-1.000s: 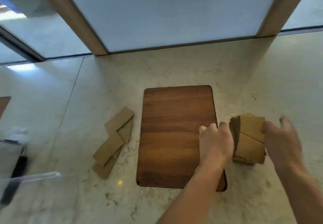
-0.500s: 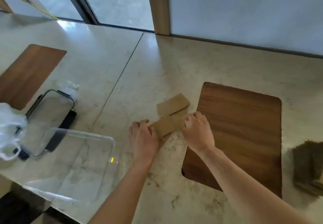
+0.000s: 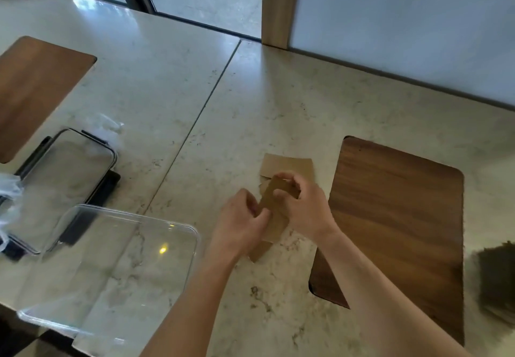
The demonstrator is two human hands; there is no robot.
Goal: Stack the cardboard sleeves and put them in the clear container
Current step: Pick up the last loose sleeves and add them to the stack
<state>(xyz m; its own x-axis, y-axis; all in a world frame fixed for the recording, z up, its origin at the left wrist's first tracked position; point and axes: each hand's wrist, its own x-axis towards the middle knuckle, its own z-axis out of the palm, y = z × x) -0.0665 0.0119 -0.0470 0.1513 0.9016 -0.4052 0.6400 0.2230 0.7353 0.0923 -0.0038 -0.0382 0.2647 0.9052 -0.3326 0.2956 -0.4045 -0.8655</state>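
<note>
Several brown cardboard sleeves lie on the stone counter, left of a wooden board. Both hands hold one sleeve (image 3: pixel 274 212) tilted above the others: my left hand (image 3: pixel 241 220) pinches its near left edge, and my right hand (image 3: pixel 301 203) grips its far end with curled fingers. A flat sleeve (image 3: pixel 289 166) lies just beyond the hands, and another corner (image 3: pixel 257 253) pokes out below them. The clear container (image 3: pixel 117 262) stands open at the near left. A blurred stack of sleeves (image 3: pixel 497 278) sits at the right edge.
A dark wooden board (image 3: pixel 398 225) is set into the counter right of the hands, another (image 3: pixel 36 89) at the far left. The container's clear lid (image 3: pixel 60 186) with black clips lies left of the container. Crumpled plastic (image 3: pixel 8 189) sits at the left edge.
My hands left the stack at the right and moved to the loose sleeves left of the board. They now lift one sleeve off that pile. The view swung left, showing the container.
</note>
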